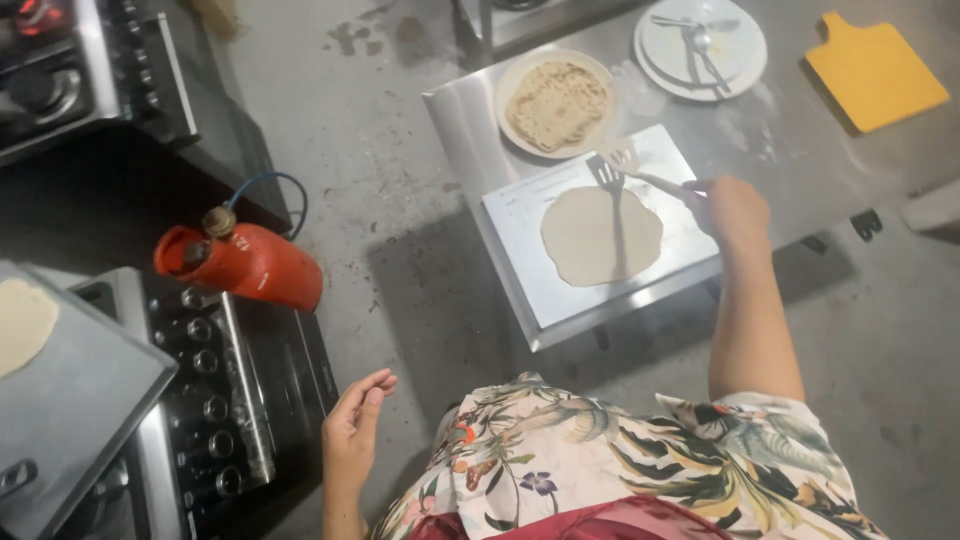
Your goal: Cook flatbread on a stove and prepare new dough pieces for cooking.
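Over the tabletop [790, 140], right hand [733, 208] grips a spatula [622, 163] above raw dough [601, 236] on a tray [520, 215]. Left hand [354, 430] open, empty, near stove [240, 390].

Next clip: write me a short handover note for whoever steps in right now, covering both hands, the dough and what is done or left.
Right hand: gripping a slotted spatula, blade above the raw dough round on the steel tray.
Left hand: empty, open, hanging beside the stove.
Done: cooked flatbreads stacked on the beige plate.
Left: this round is uncooked; another raw round lies on the griddle at far left.
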